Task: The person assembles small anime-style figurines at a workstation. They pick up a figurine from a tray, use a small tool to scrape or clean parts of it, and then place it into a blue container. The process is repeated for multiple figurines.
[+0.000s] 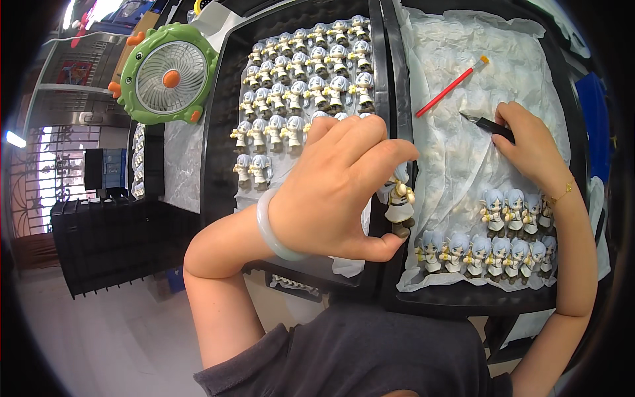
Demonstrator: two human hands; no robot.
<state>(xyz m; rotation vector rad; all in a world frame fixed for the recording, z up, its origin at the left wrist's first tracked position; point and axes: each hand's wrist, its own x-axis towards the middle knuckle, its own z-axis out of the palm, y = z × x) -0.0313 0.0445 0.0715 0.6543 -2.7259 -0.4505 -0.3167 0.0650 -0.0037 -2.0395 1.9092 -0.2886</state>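
My left hand [337, 178], with a pale bangle on its wrist, pinches a small figurine [399, 204] between thumb and fingers. The figurine has pale blue hair, a white outfit and brown boots, and is held upright above the gap between two black trays. In my right hand [529, 140] is a black-handled tool [495, 128] with a thin metal tip, too small to name surely. It lies over the white tissue paper [450, 159] of the right tray. Several matching figurines [500, 257] lie in two rows at that tray's near right.
The left tray [225, 106] holds many rows of the same figurines [281, 92]. A red paintbrush [453, 87] lies on the right tray's paper. A green fan [170, 76] stands at the far left, above a black crate [106, 238]. Both trays have raised rims.
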